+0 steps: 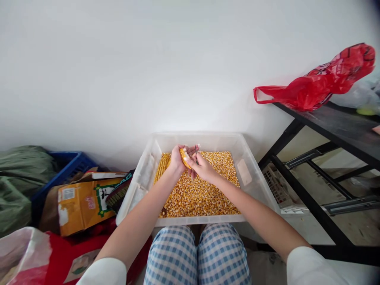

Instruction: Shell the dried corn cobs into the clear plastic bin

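Observation:
My left hand is wrapped round a yellow corn cob, which sits tilted above a translucent plastic bin. Close against the cob, my right hand grips a thin dark stick-like tool; its exact kind is too small to make out. Loose corn kernels spread over the bin's floor below both hands. Along the bin's left side lie whole corn cobs, partly hidden by my left forearm.
To the right stands a black-framed table with a red plastic bag on top. At the left are a cardboard box, a blue crate and a green sack. A white wall rises behind the bin.

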Demonstrator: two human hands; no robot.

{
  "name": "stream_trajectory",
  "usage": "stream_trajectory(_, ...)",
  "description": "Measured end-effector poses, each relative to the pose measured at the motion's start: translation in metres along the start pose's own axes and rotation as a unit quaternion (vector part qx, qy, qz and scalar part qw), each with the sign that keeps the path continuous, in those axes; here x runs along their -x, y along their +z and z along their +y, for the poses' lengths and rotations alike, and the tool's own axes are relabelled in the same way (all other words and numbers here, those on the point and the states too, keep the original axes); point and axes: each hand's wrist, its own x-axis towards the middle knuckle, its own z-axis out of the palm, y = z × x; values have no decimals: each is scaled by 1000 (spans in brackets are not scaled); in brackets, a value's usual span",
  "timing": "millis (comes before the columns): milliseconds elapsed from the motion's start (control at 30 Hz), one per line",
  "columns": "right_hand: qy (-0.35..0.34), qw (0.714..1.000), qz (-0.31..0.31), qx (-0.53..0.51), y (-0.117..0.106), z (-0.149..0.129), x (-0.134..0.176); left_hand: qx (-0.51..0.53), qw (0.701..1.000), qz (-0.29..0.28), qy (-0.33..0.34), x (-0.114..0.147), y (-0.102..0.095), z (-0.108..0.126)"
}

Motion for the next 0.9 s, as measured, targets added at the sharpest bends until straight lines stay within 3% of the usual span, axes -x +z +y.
stream_trajectory(400,-32,996,85,3,15,9,6,-12,1000,-3,-18,3,4,-1)
stream_trajectory(600,3,990,137,-33,17,15,1,-19,1000,8,-20,9,11,-3)
stream_trajectory(767,23,993,90,-73,9,6,-4,-12,1000,5,20,5,4,1)
stream_trajectory(900,-7,998,22,-54,4,1,-2,-16,1000,-4,23,2,1,4)
